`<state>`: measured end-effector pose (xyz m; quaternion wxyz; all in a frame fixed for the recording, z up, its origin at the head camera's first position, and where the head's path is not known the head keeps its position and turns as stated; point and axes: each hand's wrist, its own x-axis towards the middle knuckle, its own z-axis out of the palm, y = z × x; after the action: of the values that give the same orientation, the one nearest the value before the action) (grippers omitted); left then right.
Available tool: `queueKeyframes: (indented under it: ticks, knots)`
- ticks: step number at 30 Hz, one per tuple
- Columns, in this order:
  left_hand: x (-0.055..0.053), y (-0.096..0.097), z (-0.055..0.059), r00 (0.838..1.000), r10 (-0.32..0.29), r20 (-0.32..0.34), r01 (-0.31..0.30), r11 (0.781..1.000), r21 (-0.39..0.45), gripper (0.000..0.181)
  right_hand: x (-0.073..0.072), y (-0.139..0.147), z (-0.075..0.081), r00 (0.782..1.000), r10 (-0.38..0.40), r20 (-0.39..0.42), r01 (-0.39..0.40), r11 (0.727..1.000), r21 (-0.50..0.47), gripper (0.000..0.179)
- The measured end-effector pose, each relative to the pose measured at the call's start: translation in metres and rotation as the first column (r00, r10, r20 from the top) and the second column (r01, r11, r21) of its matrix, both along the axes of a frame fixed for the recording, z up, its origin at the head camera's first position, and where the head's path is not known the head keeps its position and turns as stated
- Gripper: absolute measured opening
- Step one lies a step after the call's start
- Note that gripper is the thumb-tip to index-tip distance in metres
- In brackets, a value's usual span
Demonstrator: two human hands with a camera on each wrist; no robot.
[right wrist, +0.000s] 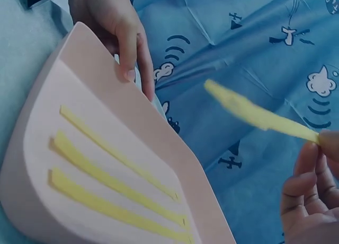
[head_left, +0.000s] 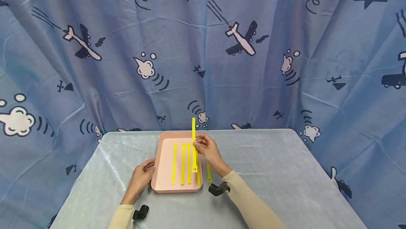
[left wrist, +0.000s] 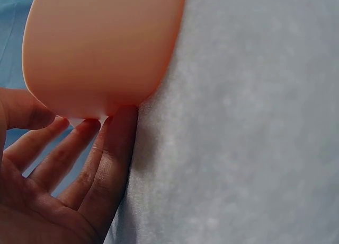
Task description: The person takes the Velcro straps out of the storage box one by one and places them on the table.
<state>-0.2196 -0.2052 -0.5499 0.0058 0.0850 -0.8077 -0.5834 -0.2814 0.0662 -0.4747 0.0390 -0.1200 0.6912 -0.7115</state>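
Note:
A pink tray [head_left: 164,167] stands on the table and holds several yellow cable straps [head_left: 183,165] laid side by side lengthwise. At its left side my left hand [head_left: 141,177] holds the edge, with the thumb at the rim and the fingers [left wrist: 87,130] against the outer wall. Over the tray's right edge, my right hand [head_left: 210,150] pinches another yellow cable strap [head_left: 194,130] between thumb and fingers. This strap hangs upright, its wide slotted end down, and partly hides a strap in the tray behind it. In the right wrist view it looks blurred.
One more yellow strap [head_left: 208,174] lies on the table just right of the tray, partly under the right forearm. A grey cloth covers the table [head_left: 269,165]. Behind the table hangs a blue patterned curtain [head_left: 177,91]. Black wrist cameras [head_left: 219,189] sit at both wrists.

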Motion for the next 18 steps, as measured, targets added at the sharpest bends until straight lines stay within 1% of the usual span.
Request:
queueKeyframes:
  ticks: [3, 10, 18]
  knots:
    - [0.0, 0.0, -0.001, 1.0, 0.003, -0.002, -0.003, 1.0, -0.011, 0.043, -0.005, 0.005, -0.011, 0.999, -0.038, -0.009, 0.038, 0.999, 0.006, 0.028]
    - [0.0, -0.001, -0.002, 1.0, 0.006, -0.004, -0.006, 1.0, -0.019, 0.043, -0.003, 0.023, -0.018, 0.998, -0.063, 0.021, 0.06, 0.993, 0.105, 0.027]
    - [0.0, -0.001, -0.002, 1.0, -0.003, -0.003, 0.003, 1.0, -0.005, 0.043, -0.002, 0.044, -0.027, 0.995, -0.089, 0.051, 0.081, 0.986, 0.146, 0.024]
